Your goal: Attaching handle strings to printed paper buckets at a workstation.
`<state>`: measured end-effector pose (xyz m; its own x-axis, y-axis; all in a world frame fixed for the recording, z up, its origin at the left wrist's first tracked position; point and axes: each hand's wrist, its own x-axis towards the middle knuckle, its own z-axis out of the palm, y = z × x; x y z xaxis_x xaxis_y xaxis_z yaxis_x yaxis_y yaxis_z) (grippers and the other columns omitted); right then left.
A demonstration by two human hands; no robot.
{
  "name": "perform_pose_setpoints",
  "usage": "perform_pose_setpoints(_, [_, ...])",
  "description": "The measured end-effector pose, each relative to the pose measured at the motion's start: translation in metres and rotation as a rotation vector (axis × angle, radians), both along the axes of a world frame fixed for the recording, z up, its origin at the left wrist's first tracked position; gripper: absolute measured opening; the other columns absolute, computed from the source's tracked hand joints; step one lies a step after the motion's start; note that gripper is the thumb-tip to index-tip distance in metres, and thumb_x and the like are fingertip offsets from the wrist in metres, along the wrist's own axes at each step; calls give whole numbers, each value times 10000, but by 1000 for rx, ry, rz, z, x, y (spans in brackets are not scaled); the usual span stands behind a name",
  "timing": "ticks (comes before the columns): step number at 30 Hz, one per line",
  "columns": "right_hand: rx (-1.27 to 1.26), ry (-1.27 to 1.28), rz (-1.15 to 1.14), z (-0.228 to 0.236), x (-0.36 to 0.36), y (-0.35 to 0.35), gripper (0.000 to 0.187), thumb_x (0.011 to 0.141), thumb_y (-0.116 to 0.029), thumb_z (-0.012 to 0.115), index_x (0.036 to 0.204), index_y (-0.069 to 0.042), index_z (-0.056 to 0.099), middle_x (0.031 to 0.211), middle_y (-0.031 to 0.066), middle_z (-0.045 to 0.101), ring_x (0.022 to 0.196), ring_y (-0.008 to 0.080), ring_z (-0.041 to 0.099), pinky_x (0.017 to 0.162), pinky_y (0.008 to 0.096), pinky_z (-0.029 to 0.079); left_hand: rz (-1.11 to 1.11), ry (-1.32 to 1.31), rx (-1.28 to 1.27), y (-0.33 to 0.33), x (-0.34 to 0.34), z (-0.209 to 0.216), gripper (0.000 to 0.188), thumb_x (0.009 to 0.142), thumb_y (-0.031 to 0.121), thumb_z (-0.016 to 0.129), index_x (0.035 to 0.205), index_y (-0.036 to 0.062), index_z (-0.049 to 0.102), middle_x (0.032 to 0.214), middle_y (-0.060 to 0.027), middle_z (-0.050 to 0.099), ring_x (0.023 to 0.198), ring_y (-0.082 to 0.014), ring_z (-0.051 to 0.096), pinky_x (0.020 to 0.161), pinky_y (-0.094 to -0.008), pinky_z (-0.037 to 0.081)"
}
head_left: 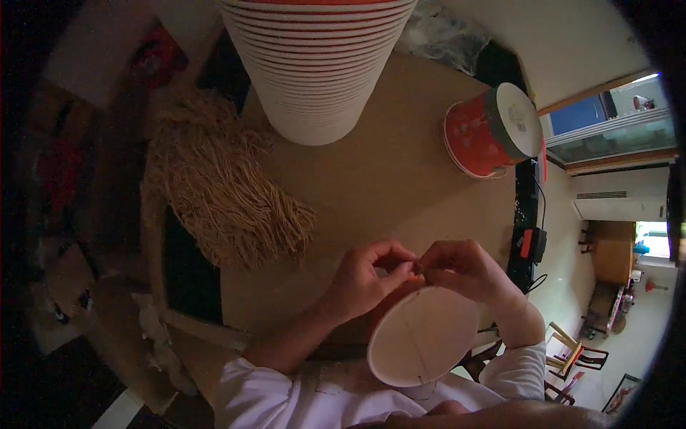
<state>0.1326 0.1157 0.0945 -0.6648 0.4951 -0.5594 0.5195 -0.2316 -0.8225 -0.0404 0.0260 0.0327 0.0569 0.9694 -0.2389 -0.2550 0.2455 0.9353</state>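
Observation:
In front of my chest a paper bucket (391, 355) is tipped so its round white inside faces up toward me; its outer wall is reddish. A thin twine (413, 334) crosses the opening from the near rim toward my fingers. At the far rim my left hand (370, 277) is closed in a pinch, thumb against forefinger. My right hand (464, 270) pinches at the same spot, its fingertips meeting the left ones. They seem to hold the twine's end, a small dark bit mostly hidden between the fingertips.
A loose bundle of brown twine strands (221, 193) lies on the table (357, 193) at left. A tall stack of white paper buckets (314, 79) stands at the far side. Far right is an upturned red and green bucket (493, 132). Crumpled clear plastic (446, 39) lies behind.

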Motion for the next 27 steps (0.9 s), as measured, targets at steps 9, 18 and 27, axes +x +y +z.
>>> perform_pose_setpoints(9, [28,-128,21,6,-5,-1,119,825,-103,627,908,-19,642,802,16,631,726,67,558,641,223,460,58,1,63,-4,4,0,90,803,37,587,875,-5,622,809,-66,647,768,-107,616,720,-248,494])
perform_pose_setpoints(18, [53,25,-11,-7,3,-4,102,774,-102,685,825,-47,617,743,-10,606,672,52,525,571,221,423,73,90,111,-4,4,4,98,800,35,587,881,-9,621,799,-67,646,752,-103,613,700,-246,493])
perform_pose_setpoints(27, [146,-42,32,-6,6,-5,91,805,-109,642,858,-36,626,760,6,622,681,67,536,596,230,443,40,43,58,-5,6,-2,71,814,60,604,871,19,610,838,-31,608,826,-102,569,767,-257,460])
